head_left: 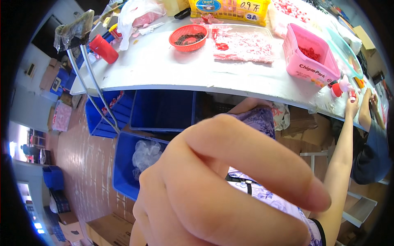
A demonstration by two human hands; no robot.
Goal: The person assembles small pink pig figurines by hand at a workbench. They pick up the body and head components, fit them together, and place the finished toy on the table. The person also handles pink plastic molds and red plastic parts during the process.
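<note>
My left hand (230, 176) is very close to the camera and covers much of the lower middle. Its fingers are bent and apart, with nothing visible between them; the thumb is hidden. On the right, my right arm stretches to the table edge. There my right hand (351, 107) pinches a small red-and-white toy piece (353, 96). Beside it on the table lies a red-and-white figure (340, 87). Just behind stands a pink plastic tub (308, 70) with small red parts (310, 53) inside.
The white table (152, 71) bears a red basket (188, 48) of dark bits, a clear tray (242, 60) of pale pink pieces, a yellow crate (230, 16) and a red bottle (104, 49). Blue bins (123, 172) stand below. Another person (374, 151) works at the far right.
</note>
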